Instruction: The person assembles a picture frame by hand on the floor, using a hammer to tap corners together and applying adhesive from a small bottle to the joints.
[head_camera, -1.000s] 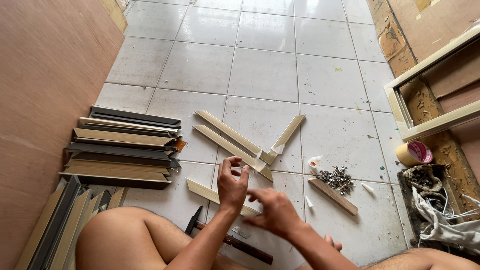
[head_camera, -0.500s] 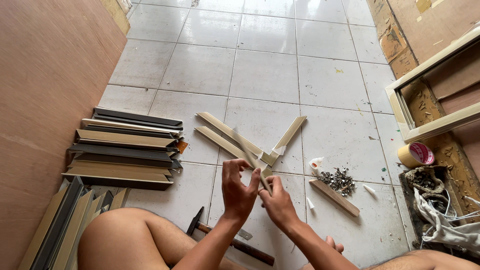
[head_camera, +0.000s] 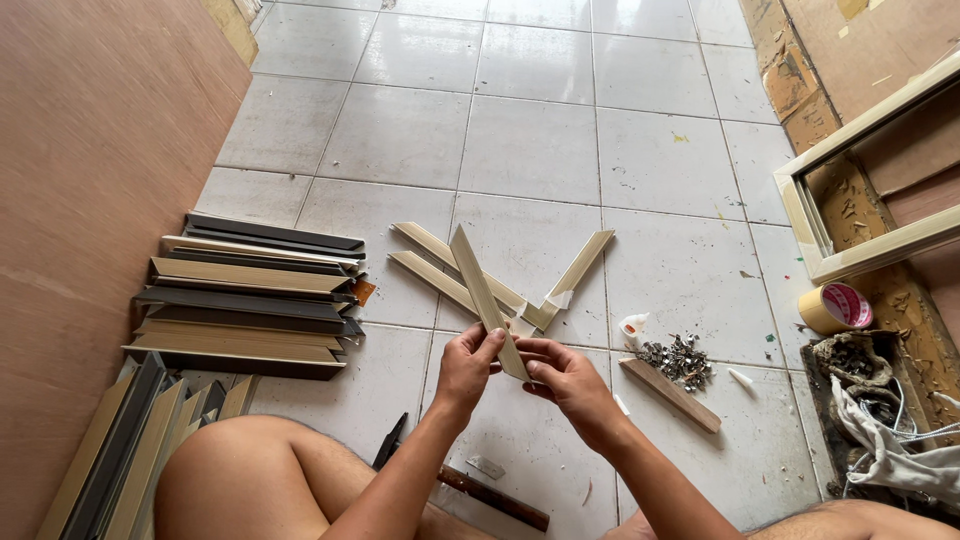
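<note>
Moulding strip (head_camera: 482, 295): pale, mitre-cut, held tilted above the tiled floor (head_camera: 530, 130), its upper tip pointing away and to the left. I see its lower end caught between both hands.

Left hand (head_camera: 466, 368): fingers curled, thumb and fingertips pinching the strip's lower part from the left.

Right hand (head_camera: 566, 378): fingers bent, thumb and forefinger pinching the strip's bottom end from the right. The two hands sit just beside each other, nearly touching.

Loose strips (head_camera: 520, 285): three more of the same pale moulding, lying flat on the floor just beyond the hands, crossing in a rough V.

Stack (head_camera: 250, 298): dark and pale moulding lengths piled on the floor, left of the hands, near the brown board (head_camera: 90, 200).

Leaning lengths (head_camera: 130, 450): further mouldings at lower left, beside my bare knee (head_camera: 235, 475).

Staples (head_camera: 682, 357): small heap of metal bits, right of the right hand, touching a short wood piece (head_camera: 670, 393).

Glue bottle (head_camera: 633, 326): small, white, lying near the heap.

Tape roll (head_camera: 836, 307): tan, far right, beside a pale frame (head_camera: 810, 225) propped at the wall.

Dark tool (head_camera: 495, 495): under my forearms; I cannot tell its kind.
</note>
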